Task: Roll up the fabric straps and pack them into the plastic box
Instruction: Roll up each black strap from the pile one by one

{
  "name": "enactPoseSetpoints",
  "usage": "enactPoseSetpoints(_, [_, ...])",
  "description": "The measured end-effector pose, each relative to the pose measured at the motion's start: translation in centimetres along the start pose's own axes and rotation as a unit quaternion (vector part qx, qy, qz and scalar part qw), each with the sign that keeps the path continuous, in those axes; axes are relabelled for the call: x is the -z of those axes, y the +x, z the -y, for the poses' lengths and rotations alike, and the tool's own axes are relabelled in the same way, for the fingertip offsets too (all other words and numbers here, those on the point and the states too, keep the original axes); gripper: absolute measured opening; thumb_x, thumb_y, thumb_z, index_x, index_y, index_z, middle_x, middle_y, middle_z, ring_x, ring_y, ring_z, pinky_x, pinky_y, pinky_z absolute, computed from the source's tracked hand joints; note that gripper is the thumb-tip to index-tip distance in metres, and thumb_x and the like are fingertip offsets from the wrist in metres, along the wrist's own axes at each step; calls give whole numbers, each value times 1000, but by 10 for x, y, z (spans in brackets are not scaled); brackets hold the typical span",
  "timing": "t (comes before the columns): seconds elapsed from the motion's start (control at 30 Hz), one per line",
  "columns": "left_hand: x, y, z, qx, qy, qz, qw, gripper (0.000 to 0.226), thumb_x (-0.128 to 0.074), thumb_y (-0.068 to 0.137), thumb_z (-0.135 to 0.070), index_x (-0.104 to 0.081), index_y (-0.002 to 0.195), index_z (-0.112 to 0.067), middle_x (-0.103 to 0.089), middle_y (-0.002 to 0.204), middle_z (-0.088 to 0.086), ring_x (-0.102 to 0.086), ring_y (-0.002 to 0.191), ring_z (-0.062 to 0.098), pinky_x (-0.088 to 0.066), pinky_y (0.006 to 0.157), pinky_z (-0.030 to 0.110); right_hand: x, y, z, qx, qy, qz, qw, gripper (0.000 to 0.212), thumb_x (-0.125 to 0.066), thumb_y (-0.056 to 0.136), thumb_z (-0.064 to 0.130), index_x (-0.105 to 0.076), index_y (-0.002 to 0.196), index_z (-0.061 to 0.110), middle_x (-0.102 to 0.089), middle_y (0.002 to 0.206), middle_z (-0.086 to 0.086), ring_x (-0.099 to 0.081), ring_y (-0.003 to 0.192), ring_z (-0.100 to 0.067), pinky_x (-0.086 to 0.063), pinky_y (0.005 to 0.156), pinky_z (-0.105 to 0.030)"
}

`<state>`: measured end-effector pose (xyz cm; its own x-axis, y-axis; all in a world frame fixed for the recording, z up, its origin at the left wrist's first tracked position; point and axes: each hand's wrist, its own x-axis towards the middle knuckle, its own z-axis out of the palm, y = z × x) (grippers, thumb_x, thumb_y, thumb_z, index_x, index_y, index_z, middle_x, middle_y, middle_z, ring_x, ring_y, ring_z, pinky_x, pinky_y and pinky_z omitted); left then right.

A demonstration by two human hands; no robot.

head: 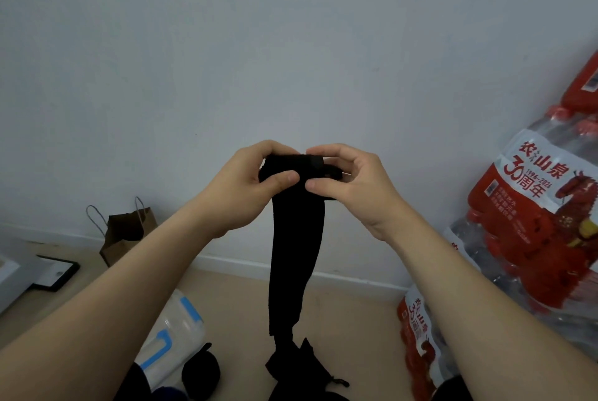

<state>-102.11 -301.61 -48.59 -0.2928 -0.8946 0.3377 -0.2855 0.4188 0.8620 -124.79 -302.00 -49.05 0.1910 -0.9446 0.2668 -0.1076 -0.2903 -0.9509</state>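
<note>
Your left hand [255, 187] and right hand [352, 187] pinch the long black fabric strap [296, 255] at its part-rolled top, right of the clear blue-latched plastic box [171, 336]; next, wind in the hanging tail.

place: home room | bottled-water packs [530, 206] (stacked) | paper bag [129, 235] | beige floor [349, 329]

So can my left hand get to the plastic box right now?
Probably not yet: the left hand grips the strap along with the right hand. Nothing else blocks the plastic box below its forearm.
</note>
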Motion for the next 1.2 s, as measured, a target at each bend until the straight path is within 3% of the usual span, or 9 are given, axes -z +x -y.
enactPoseSetpoints(0.13, [3,2,1,-10,-29,-24,999,26,-75,100,-10,-74,118,-28,-76,114,-7,-77,107,17,-62,98,37,1,-3,-3,-23,-63,47,997,43,-91,85,11,-74,123,22,-82,109,3,-79,105,-11,-62,94,-26])
enactPoseSetpoints(0.23, [1,2,0,-18,-47,-18,999,26,-76,100,-12,-74,122,-27,-76,117,-6,-77,109,20,-63,98,38,-3,-1,-5,-31,-102,-6,994,26,-88,88,12,-78,111,19,-83,100,1,-80,97,-12,-64,93,-32])
enactPoseSetpoints(0.4, [-5,3,-2,-24,60,-36,997,26,-73,102,-20,-70,128,-22,-76,112,-12,-73,107,7,-59,100,39,-11,2,-4,-93,-20,-18,995,18,-83,91,8,-83,102,22,-84,97,0,-82,93,-18,-66,83,-39])
enactPoseSetpoints(0.5, [-4,1,-3,-47,125,-15,991,19,-66,106,-21,-62,124,-20,-73,107,-7,-71,102,15,-60,90,45,-15,2,-4,-113,4,-10,994,18,-77,97,9,-79,107,22,-84,100,-3,-82,92,-19,-67,76,-38])
enactPoseSetpoints(0.67, [-9,-2,-2,-113,180,-11,977,21,-68,102,-8,-57,117,-18,-67,116,-11,-60,108,3,-45,89,19,-20,1,0,-122,-27,13,992,24,-64,101,10,-66,121,23,-78,108,-7,-81,91,-23,-67,64,-43])
enactPoseSetpoints(0.87, [-6,0,-3,-51,44,-34,997,33,-78,90,6,-68,107,-20,-72,114,7,-66,111,29,-63,91,46,-5,-2,8,-109,72,62,990,33,-75,96,31,-69,126,18,-76,108,-10,-79,97,-28,-65,79,-43])
enactPoseSetpoints(1.0, [-7,-1,-5,22,-60,-7,998,33,-72,89,-15,-66,118,-29,-73,114,0,-71,102,16,-59,87,31,-7,-4,5,-41,29,20,999,28,-80,97,10,-74,121,23,-78,109,-17,-80,94,-31,-65,78,-40])
enactPoseSetpoints(1.07, [-7,-1,-2,71,-74,19,995,36,-74,98,-34,-64,132,-29,-74,120,-2,-74,110,15,-61,96,37,-5,-4,5,-16,4,21,1000,35,-84,93,6,-76,119,28,-80,106,-13,-81,94,-28,-65,80,-35])
enactPoseSetpoints(1.2, [-5,0,-1,49,-65,36,996,25,-76,100,-20,-69,123,-25,-75,113,3,-76,101,21,-66,76,35,1,-7,3,-28,-21,44,998,54,-89,85,8,-66,129,30,-80,106,-8,-81,96,-24,-64,84,-35])
